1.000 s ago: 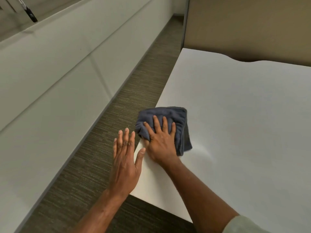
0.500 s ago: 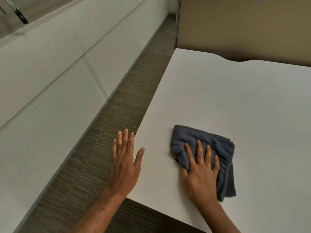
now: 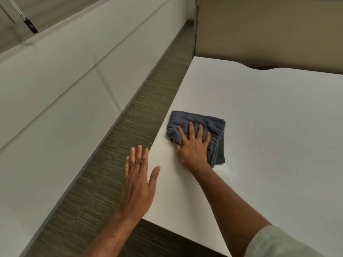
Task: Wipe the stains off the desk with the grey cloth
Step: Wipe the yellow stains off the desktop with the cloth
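A folded grey cloth (image 3: 207, 125) lies on the white desk (image 3: 269, 127), close to its left edge. My right hand (image 3: 194, 147) presses flat on the cloth's near part, fingers spread, thumb tucked into a fold at its left side. My left hand (image 3: 138, 180) hovers open at the desk's near left corner, fingers together and thumb over the edge, holding nothing. No stain shows on the desk surface.
A strip of dark carpet (image 3: 118, 154) runs along the desk's left side, bounded by a long white panelled wall (image 3: 55, 86). A tan partition (image 3: 269, 30) stands behind the desk's far edge. The desk's front edge is just under my forearms.
My right hand has slid the cloth back left and away from me, from the desk's near middle toward its left edge. My left hand has stayed at the corner.
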